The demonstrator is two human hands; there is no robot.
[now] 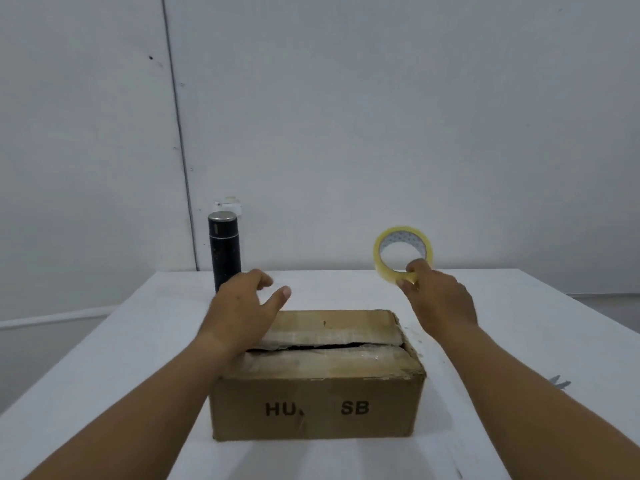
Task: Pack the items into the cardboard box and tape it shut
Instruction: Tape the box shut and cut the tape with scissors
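A brown cardboard box [318, 407] sits on the white table in front of me, its top flaps folded down with a narrow dark gap along the seam. My left hand [239, 306] hovers over the box's far left corner, fingers spread and holding nothing. My right hand [440, 299] is raised beyond the box's far right corner and pinches a roll of clear yellowish tape [403, 252] by its lower rim, with the roll upright above the table. A black flask with a silver cap [224, 251] stands upright behind my left hand.
The white table [502, 393] runs to a far edge against a pale wall. A dark smudge [559, 382] marks the tabletop right of my right forearm. The floor drops away to the left of the table.
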